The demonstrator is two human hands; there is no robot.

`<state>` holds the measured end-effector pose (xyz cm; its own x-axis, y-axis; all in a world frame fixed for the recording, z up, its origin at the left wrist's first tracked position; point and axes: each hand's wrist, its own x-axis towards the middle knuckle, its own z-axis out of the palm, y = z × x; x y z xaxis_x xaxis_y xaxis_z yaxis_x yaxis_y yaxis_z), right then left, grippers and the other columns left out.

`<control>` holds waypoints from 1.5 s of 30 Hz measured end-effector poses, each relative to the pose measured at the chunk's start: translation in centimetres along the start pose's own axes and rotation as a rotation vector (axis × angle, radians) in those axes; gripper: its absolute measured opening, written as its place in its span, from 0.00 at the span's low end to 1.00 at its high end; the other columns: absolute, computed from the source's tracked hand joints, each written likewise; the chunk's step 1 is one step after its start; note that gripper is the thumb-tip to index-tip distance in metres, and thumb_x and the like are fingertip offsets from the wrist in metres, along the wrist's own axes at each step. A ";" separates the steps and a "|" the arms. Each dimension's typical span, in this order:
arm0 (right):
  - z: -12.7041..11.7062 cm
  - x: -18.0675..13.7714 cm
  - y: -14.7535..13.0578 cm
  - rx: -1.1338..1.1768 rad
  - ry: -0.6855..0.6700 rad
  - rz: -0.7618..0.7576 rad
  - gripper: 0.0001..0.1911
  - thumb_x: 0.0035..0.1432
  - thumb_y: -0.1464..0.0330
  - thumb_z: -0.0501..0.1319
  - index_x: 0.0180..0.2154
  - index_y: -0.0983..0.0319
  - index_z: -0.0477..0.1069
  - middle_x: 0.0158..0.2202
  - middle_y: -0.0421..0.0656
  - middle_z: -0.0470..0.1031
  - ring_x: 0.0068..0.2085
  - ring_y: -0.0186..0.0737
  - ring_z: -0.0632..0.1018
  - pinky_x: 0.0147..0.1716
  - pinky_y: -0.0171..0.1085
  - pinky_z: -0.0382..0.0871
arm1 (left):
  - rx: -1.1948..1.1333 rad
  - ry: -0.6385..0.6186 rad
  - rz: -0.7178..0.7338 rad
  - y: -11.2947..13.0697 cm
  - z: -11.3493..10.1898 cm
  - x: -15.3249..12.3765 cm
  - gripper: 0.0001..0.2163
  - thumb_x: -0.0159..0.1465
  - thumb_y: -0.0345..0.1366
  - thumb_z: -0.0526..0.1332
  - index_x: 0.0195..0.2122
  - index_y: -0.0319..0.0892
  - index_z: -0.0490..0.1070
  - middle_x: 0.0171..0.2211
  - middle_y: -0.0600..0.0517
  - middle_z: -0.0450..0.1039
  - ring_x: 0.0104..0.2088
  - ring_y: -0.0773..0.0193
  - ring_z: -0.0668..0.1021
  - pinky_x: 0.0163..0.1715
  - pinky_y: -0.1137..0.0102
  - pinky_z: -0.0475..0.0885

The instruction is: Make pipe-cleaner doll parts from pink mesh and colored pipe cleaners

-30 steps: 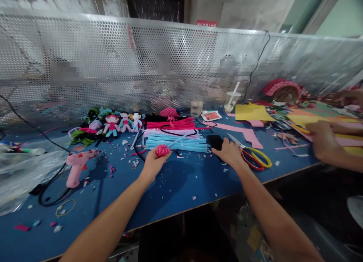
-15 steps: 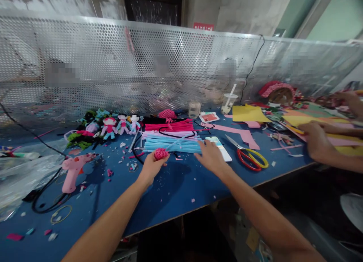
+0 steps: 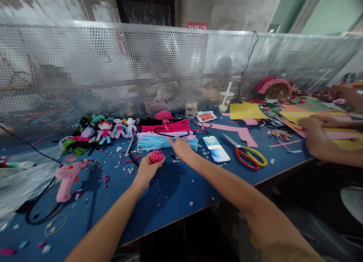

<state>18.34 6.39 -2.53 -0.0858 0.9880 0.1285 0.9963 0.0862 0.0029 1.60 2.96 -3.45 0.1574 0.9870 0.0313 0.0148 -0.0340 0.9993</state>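
- Presently, the left hand [image 3: 144,173] pinches a coiled pink ball [image 3: 156,156] between thumb and fingers, just above the near middle of the blue table [image 3: 167,201].
- The right hand [image 3: 183,148] is over the right part of the light blue stems [image 3: 151,141], its index finger pointing left; whether the fingertips grip anything, I cannot tell.
- On the far side of those stems lies a bundle of red stems [image 3: 180,125].
- A phone [image 3: 217,150] with its screen lit lies right of the right hand, and open scissors [image 3: 251,159] with red and yellow handles lie just beyond it.
- Farther left are small dolls [image 3: 104,134] and, nearer, a pink glue gun [image 3: 66,179].
- At far right, a co-worker's hand [image 3: 314,135] rests by coloured sheets [image 3: 344,139].
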 end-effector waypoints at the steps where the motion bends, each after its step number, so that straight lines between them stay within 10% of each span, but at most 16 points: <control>1: 0.1 0.5 -0.2 0.003 0.006 0.002 0.26 0.63 0.77 0.43 0.62 0.57 0.53 0.50 0.56 0.66 0.42 0.47 0.76 0.38 0.41 0.70 | 0.004 0.002 -0.004 0.1 0.0 0.0 0.15 0.46 0.40 0.70 0.32 0.39 0.72 0.25 0.54 0.71 0.25 0.69 0.70 0.29 0.72 0.68; 16: -0.5 -0.7 -2.1 -0.005 0.123 -0.116 0.27 0.60 0.74 0.50 0.61 0.61 0.50 0.57 0.55 0.59 0.42 0.45 0.76 0.36 0.41 0.71 | -0.019 0.113 0.022 0.0 -0.6 0.8 0.13 0.46 0.40 0.69 0.30 0.39 0.71 0.24 0.55 0.69 0.22 0.71 0.67 0.23 0.75 0.64; 22: -0.5 1.3 -2.4 -0.008 0.158 -0.154 0.14 0.61 0.77 0.47 0.47 0.65 0.65 0.49 0.53 0.68 0.37 0.42 0.78 0.33 0.40 0.71 | 0.002 0.143 0.053 0.1 -0.9 0.9 0.13 0.47 0.39 0.68 0.30 0.40 0.70 0.22 0.56 0.66 0.22 0.71 0.66 0.22 0.74 0.64; 33: -2.3 -1.4 -3.4 -0.004 0.257 -0.409 0.11 0.63 0.73 0.51 0.47 0.61 0.64 0.40 0.46 0.72 0.42 0.43 0.73 0.39 0.39 0.67 | -0.027 0.185 0.178 0.1 -1.6 1.5 0.12 0.47 0.31 0.64 0.35 0.41 0.71 0.36 0.52 0.71 0.34 0.67 0.72 0.34 0.71 0.69; 39: -2.8 -3.6 -4.0 0.153 0.319 -0.487 0.12 0.62 0.74 0.50 0.46 0.65 0.68 0.42 0.50 0.72 0.44 0.45 0.71 0.42 0.42 0.68 | -0.025 0.104 0.163 0.2 -1.4 1.0 0.10 0.45 0.27 0.61 0.31 0.40 0.71 0.27 0.54 0.70 0.28 0.67 0.71 0.30 0.72 0.68; 45: -4.0 -8.3 2.1 0.519 0.480 -0.263 0.20 0.65 0.70 0.45 0.56 0.57 0.62 0.53 0.47 0.68 0.55 0.43 0.67 0.56 0.44 0.60 | -0.180 0.337 0.145 1.4 -1.5 0.9 0.10 0.45 0.33 0.68 0.27 0.39 0.71 0.26 0.54 0.69 0.26 0.69 0.69 0.26 0.73 0.67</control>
<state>21.16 -2.13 0.36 -0.1892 0.7721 0.6066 0.8014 0.4784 -0.3590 0.31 4.06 -2.01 -0.1874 0.9712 0.1471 -0.1613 -0.1782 0.9707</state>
